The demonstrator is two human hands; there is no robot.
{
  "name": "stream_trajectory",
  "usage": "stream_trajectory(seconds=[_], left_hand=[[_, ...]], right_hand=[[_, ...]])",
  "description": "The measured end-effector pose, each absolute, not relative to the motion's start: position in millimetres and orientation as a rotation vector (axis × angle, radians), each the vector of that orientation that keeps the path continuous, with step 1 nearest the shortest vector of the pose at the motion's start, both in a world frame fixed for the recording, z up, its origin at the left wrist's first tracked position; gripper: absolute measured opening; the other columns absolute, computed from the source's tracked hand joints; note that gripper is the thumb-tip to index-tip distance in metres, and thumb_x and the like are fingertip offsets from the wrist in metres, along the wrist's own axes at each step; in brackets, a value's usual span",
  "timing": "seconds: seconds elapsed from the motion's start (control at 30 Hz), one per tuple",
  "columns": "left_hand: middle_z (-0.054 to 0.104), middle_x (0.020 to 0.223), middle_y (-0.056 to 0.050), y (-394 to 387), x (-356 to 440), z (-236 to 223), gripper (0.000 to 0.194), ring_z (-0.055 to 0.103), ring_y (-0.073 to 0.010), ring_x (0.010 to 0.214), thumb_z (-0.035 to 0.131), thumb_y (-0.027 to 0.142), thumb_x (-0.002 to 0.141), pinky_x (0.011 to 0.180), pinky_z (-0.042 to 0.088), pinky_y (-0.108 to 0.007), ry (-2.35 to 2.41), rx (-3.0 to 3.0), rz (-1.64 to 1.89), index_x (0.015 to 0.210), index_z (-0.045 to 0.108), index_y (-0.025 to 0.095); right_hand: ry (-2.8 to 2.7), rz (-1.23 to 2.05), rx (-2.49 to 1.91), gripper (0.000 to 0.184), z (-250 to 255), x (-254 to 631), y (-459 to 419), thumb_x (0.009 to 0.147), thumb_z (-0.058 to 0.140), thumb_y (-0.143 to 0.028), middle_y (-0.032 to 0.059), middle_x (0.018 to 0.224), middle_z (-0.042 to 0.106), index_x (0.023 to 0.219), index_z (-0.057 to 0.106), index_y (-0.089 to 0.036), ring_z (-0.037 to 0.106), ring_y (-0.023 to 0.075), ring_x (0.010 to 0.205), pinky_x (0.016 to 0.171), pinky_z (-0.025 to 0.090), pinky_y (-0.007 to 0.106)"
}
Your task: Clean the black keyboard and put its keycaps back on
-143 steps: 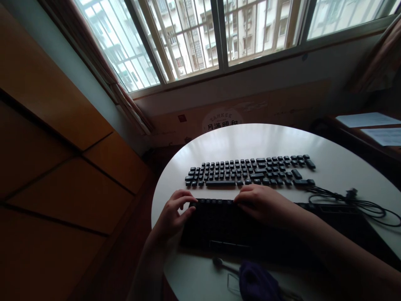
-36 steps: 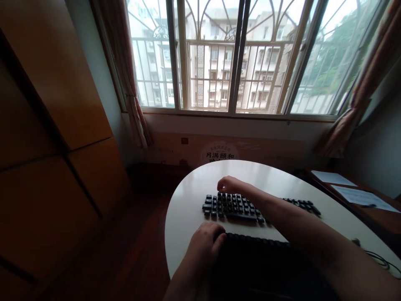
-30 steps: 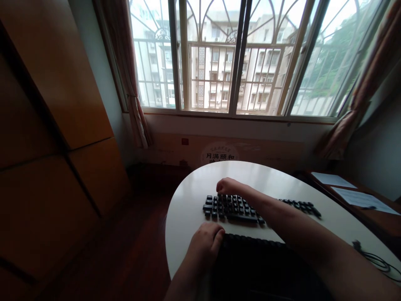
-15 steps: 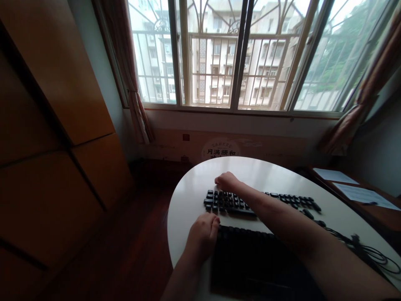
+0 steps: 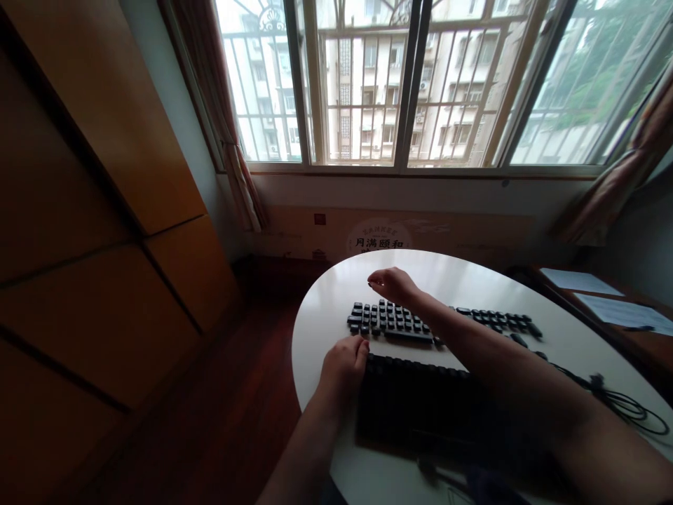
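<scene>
On the white round table (image 5: 336, 277), loose black keycaps (image 5: 402, 324) are laid out in rows like a keyboard. Nearer to me lies a black keyboard (image 5: 410, 403), mostly in shadow, with a row of keys along its far edge. My left hand (image 5: 344, 365) is closed on the keyboard's far left corner. My right hand (image 5: 395, 284) is over the table just beyond the keycaps, its fingers curled into a pinch. Whatever its fingertips may hold is too small to make out. My right forearm crosses over and hides part of the keycaps and the keyboard.
A coiled black cable (image 5: 628, 403) lies at the table's right side. A blurred dark object (image 5: 434, 468) is at the near edge. Paper sheets (image 5: 620, 312) and a pen lie on a brown surface at right. A wooden cabinet (image 5: 173, 273) stands at left, and a barred window (image 5: 362, 98) is ahead.
The view has tilted down and shifted left, showing more of the table's near side. My right hand has drawn slightly away from the keycaps, uncovering some. My left hand keeps its place on the keyboard.
</scene>
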State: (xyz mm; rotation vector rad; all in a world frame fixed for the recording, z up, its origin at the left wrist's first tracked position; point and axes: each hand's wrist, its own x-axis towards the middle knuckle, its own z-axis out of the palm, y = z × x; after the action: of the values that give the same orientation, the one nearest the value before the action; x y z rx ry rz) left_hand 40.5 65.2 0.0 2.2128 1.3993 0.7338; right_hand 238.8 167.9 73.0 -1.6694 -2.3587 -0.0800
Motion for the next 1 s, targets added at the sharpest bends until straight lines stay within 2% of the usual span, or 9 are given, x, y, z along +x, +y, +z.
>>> stream_trajectory(seconds=[0.1,0.2,0.33,0.47,0.77,1.0], left_hand=[[0.068,0.085,-0.004,66.3,41.9,0.1,0.029,0.062,-0.0195,0.08,0.039,0.029,0.098,0.069,0.039,-0.028,1.42,2.209,0.728,0.083,0.063,0.021],[0.068,0.084,-0.004,67.0,44.1,0.2,0.03,0.061,-0.0191,0.078,0.038,0.028,0.098,0.067,0.037,-0.028,1.443,2.212,0.74,0.082,0.063,0.021],[0.069,0.083,-0.004,66.3,46.2,-0.7,0.029,0.062,-0.0193,0.077,0.04,0.027,0.097,0.068,0.037,-0.028,1.47,2.221,0.758,0.081,0.063,0.021],[0.07,0.085,-0.004,66.4,46.7,-3.2,0.028,0.063,-0.0193,0.079,0.04,0.026,0.098,0.07,0.039,-0.028,1.497,2.224,0.766,0.085,0.065,0.021],[0.072,0.085,-0.004,64.6,48.4,-3.7,0.027,0.064,-0.0189,0.079,0.042,0.024,0.097,0.069,0.04,-0.027,1.529,2.23,0.785,0.088,0.067,0.02],[0.073,0.087,-0.003,64.1,48.6,-7.2,0.024,0.064,-0.0191,0.08,0.046,0.022,0.095,0.071,0.041,-0.027,1.527,2.228,0.795,0.086,0.068,0.021]], right_hand=[[-2.399,0.137,-1.336,0.025,81.2,250.7,123.0,0.095,0.054,-0.025,0.0037,0.097,0.078,0.107,0.076,-0.022,0.072,0.0166,0.084,0.078,0.05,0.024],[-2.503,0.377,-1.005,0.02,77.6,257.4,78.3,0.088,0.06,-0.022,0.0008,0.086,0.078,0.097,0.078,-0.024,0.07,0.0145,0.074,0.072,0.049,0.023],[-2.667,0.309,-0.994,0.018,67.0,253.6,45.2,0.082,0.061,-0.016,-0.0006,0.077,0.074,0.088,0.076,-0.024,0.064,0.0134,0.067,0.065,0.043,0.023],[-2.726,0.128,-1.117,0.013,63.9,247.0,38.3,0.082,0.059,-0.016,0.0013,0.072,0.07,0.08,0.071,-0.022,0.06,0.0148,0.061,0.058,0.036,0.025],[-2.795,-0.037,-1.144,0.015,66.7,246.0,29.0,0.088,0.053,-0.016,0.0038,0.071,0.071,0.09,0.067,-0.021,0.063,0.0166,0.06,0.054,0.03,0.026],[-2.853,-0.163,-1.206,0.021,57.3,238.9,24.8,0.092,0.049,-0.016,0.0062,0.076,0.074,0.106,0.064,-0.02,0.07,0.0215,0.066,0.056,0.034,0.026]])
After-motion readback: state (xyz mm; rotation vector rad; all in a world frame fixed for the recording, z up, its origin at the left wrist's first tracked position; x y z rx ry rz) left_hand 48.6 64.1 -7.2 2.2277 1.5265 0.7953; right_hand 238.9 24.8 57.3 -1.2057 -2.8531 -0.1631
